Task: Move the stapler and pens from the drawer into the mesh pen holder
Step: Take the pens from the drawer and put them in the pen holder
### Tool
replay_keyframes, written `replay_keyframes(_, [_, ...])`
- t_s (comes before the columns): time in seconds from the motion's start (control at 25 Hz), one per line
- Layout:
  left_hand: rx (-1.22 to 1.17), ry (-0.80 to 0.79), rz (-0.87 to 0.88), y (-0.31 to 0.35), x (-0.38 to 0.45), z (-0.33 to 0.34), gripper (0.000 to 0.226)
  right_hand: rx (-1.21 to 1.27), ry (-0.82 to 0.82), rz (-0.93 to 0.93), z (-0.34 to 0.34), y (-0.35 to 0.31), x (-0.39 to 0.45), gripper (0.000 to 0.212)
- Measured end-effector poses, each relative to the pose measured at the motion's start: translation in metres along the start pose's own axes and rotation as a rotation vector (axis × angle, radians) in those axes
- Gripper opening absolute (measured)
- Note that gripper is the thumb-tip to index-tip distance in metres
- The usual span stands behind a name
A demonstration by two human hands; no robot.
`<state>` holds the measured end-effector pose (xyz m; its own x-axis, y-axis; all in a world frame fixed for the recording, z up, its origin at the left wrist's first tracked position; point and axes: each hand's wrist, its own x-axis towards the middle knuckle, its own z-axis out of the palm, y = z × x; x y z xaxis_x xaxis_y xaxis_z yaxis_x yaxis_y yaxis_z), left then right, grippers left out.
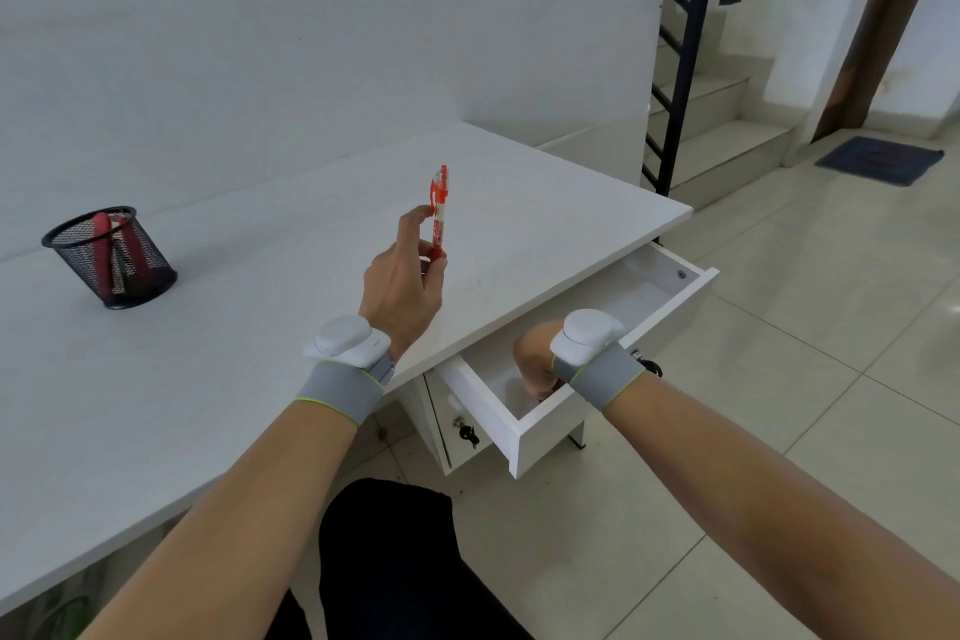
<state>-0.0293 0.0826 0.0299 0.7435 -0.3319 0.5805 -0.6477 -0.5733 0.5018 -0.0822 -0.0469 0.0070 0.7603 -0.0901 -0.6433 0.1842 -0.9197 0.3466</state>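
A white table (218,327) spreads beneath and ahead of the left hand, its surface bare apart from one container. To the right of that hand and under the right hand, a white drawer (524,426) stands pulled out from the table's edge; its visible floor looks empty. Below the drawer front, a small lock with keys (466,433) hangs on the cabinet face. Far beyond the right hand are a staircase with a black railing (685,57) and a dark mat (879,159) on the tiled floor.

The black mesh pen holder (110,256) stands upright well to the left of the left hand, with red items already inside it; nothing lies between them. The left hand (402,283) pinches a red pen (439,211) upright in its fingertips above the table. The right hand (535,361) reaches down into the drawer's near corner, fingers curled; whether it grips anything cannot be told.
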Motion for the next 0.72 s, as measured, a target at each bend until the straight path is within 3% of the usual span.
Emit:
replay_keyframes(0.2, [-0.004, 0.006, -0.005, -0.003, -0.003, -0.002, 0.047, -0.008, 0.085, -0.004, 0.007, 0.008, 0.004, 0.042])
replay_keyframes(0.32, [-0.006, -0.01, -0.006, -0.003, -0.005, -0.002, 0.047, 0.043, 0.069, -0.002, 0.009, 0.011, 0.006, 0.025])
replay_keyframes(0.48, [-0.01, -0.027, -0.013, -0.003, -0.005, 0.001, 0.047, 0.267, 0.097, -0.12, 0.012, 0.015, -0.001, 0.032])
replay_keyframes(0.72, [-0.023, -0.05, -0.037, 0.001, -0.004, 0.001, 0.046, 0.666, 0.147, -0.373, -0.003, 0.033, -0.028, 0.02])
